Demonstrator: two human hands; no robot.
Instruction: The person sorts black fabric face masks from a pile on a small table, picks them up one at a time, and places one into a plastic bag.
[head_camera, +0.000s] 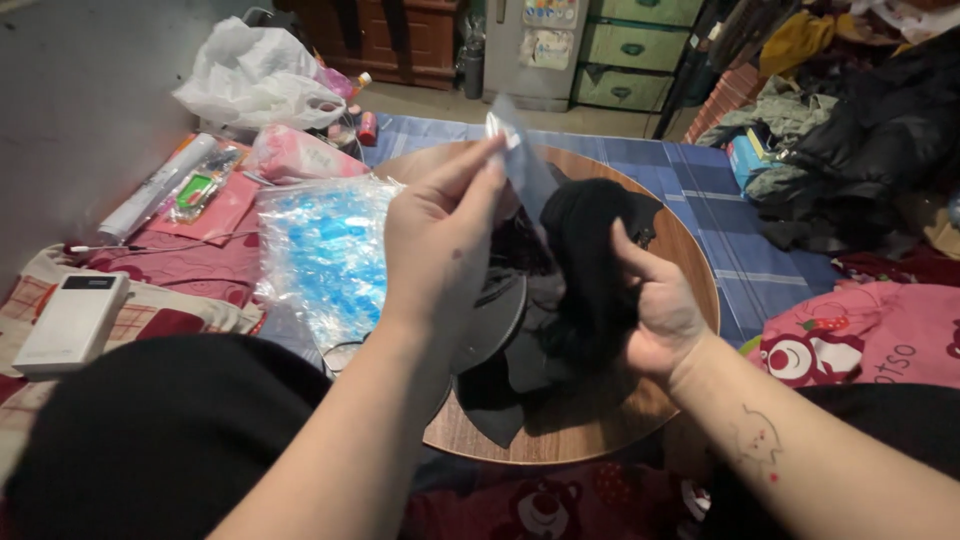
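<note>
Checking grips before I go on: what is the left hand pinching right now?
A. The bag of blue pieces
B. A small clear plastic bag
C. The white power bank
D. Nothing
B: the left hand pinches a small clear plastic bag at its top edge, raised over the round wooden table, while the right hand grips the black cloth.

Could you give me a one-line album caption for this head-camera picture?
Over a round wooden table, the left hand pinches a clear plastic bag while the right hand grips black cloth.
</note>
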